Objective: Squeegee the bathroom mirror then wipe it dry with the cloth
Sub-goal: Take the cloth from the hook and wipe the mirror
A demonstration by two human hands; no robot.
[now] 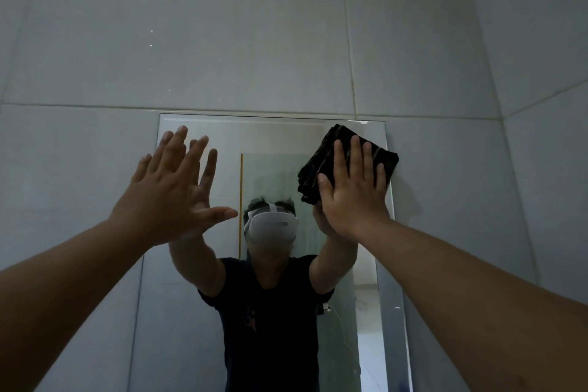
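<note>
right hand [353, 191]: flat, fingers straight, pressing folded black cloth [345, 162] onto the glass
cloth: under right palm, top-right corner of frameless rectangular wall mirror [273, 137]
left hand [171, 188]: fully splayed, holds nothing; glass contact unclear

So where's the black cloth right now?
In the head view, the black cloth sits at the upper right corner of the mirror, pressed under the right hand.
</note>
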